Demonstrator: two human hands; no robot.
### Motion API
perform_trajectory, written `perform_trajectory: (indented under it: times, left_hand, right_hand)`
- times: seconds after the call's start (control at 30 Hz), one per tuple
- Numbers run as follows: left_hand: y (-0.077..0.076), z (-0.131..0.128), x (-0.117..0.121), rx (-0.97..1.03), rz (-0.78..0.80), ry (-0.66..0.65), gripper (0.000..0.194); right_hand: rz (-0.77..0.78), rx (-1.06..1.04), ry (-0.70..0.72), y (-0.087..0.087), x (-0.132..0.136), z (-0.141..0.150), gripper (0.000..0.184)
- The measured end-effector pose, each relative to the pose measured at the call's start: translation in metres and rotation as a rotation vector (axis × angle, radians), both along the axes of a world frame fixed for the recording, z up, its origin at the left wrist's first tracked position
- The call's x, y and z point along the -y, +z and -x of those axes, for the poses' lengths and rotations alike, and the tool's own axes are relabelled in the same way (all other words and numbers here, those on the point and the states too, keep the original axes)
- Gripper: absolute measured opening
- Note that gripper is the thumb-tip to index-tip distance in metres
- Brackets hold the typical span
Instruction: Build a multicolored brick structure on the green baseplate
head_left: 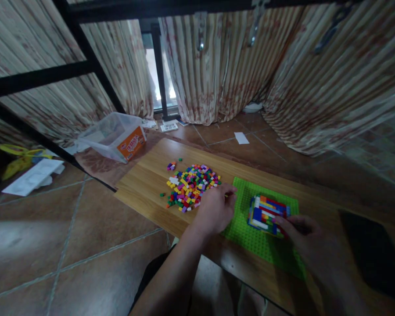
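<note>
A bright green studded baseplate (250,248) lies on the wooden table, carrying a low block of many-coloured toy bricks (266,213). My right hand (304,230) reaches in from the right, thumb and finger closed at the block's near right part, where a small purple brick (274,220) shows at the fingertips. Beside the plate's left edge is my left hand (219,208), its fingers curled together; whatever they hold, if anything, is hidden. A heap of loose small bricks (192,184) spreads just left of and behind this hand.
A few bricks (171,166) lie apart from the heap. On the right of the table (145,175) is a flat black object (375,254). A clear plastic bin (108,131) with an orange label stands beyond the table's left end. Curtains (217,74) hang behind a black metal frame (39,79).
</note>
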State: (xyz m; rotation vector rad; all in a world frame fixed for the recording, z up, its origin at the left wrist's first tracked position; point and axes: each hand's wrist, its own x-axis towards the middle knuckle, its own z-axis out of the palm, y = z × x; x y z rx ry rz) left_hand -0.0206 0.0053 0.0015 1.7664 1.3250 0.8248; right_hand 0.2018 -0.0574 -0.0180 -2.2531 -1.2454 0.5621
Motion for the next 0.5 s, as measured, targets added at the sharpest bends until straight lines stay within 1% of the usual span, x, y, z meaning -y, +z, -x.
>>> perform_trajectory:
  times: [0.07,0.13,0.23,0.3,0.33,0.43,0.5]
  left_hand:
    - [-0.001,0.01,-0.008,-0.017,-0.031,0.054,0.025]
    - [0.0,0.025,-0.017,-0.076,-0.059,0.134,0.024]
    - [0.005,0.055,-0.031,-0.25,-0.036,0.331,0.027]
    - [0.007,0.079,-0.037,-0.442,0.041,0.497,0.032]
    - [0.007,0.091,-0.039,-0.488,0.066,0.54,0.035]
    - [0.003,0.121,-0.041,-0.568,0.111,0.596,0.04]
    - [-0.002,0.132,-0.041,-0.602,0.135,0.576,0.039]
  right_hand:
    - [0.017,0.025,-0.016,0.002,0.001,-0.003,0.052]
    - [0.013,0.063,-0.048,0.005,0.002,-0.006,0.053]
    - [-0.021,0.105,-0.087,0.009,0.003,-0.008,0.052]
    - [-0.028,0.107,-0.088,0.009,0.003,-0.008,0.052]
    - [-0.029,0.104,-0.082,0.01,0.003,-0.008,0.053]
    - [-0.023,0.094,-0.058,0.011,0.003,-0.004,0.053]
    - [-0.018,0.098,-0.036,0.012,0.003,-0.002,0.053]
